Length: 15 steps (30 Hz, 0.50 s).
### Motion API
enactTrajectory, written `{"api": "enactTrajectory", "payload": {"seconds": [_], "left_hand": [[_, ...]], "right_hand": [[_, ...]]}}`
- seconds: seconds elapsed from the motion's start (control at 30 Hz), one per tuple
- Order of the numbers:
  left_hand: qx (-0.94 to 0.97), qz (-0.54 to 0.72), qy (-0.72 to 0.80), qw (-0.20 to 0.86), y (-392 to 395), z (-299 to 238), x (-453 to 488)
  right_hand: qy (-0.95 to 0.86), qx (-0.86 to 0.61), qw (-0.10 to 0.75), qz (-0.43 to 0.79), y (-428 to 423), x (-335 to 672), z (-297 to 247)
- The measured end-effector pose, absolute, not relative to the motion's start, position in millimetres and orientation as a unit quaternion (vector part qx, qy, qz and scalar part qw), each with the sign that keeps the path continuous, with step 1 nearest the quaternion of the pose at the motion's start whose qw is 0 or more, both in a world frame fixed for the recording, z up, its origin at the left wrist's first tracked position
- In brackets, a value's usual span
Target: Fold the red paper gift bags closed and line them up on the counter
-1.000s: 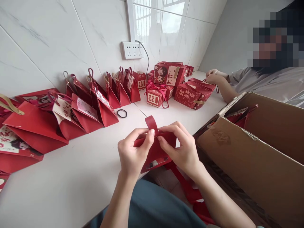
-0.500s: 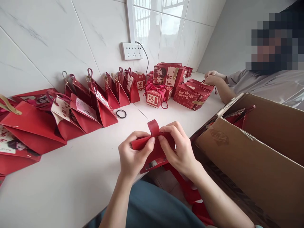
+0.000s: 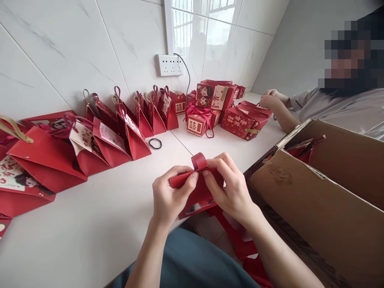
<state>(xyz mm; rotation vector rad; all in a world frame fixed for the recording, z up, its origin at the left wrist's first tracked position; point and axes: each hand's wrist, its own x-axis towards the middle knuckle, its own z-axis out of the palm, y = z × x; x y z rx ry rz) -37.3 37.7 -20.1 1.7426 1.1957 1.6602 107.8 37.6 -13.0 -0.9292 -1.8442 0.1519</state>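
A small red paper gift bag (image 3: 198, 192) is held at the front edge of the white table (image 3: 90, 232). My left hand (image 3: 169, 198) pinches its top left edge, fingers closed. My right hand (image 3: 228, 186) pinches the top right, just beside the red loop handle (image 3: 198, 161) that sticks up between my thumbs. Both hands grip the same bag, above my lap.
A row of folded red gift bags (image 3: 126, 132) stands along the tiled wall. Red boxes (image 3: 210, 106) are piled in the corner. A black hair tie (image 3: 155, 143) lies on the table. An open cardboard box (image 3: 324, 188) is on my right. Another person's hand (image 3: 270, 101) rests at the far right.
The red loop handle has curled over and sits lower between my thumbs. Both hands stay pinched on the bag's top and have barely shifted.
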Motion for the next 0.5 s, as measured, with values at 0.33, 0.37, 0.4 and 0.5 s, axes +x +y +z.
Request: {"api": "enactTrajectory", "payload": {"seconds": [0.33, 0.37, 0.4, 0.5], "left_hand": [[0.644, 0.601, 0.42, 0.218, 36, -21, -39], [0.644, 0.599, 0.424, 0.217, 36, -20, -39], [0.642, 0.597, 0.429, 0.216, 36, -20, -39], [0.636, 0.604, 0.435, 0.205, 37, -21, -38]], "right_hand": [[-0.784, -0.396, 0.474, 0.055, 36, 113, -4], [-0.793, -0.399, 0.458, 0.051, 35, 116, 2], [-0.799, -0.397, 0.448, 0.047, 36, 118, 8], [-0.802, -0.364, 0.467, 0.078, 40, 119, 22]]}}
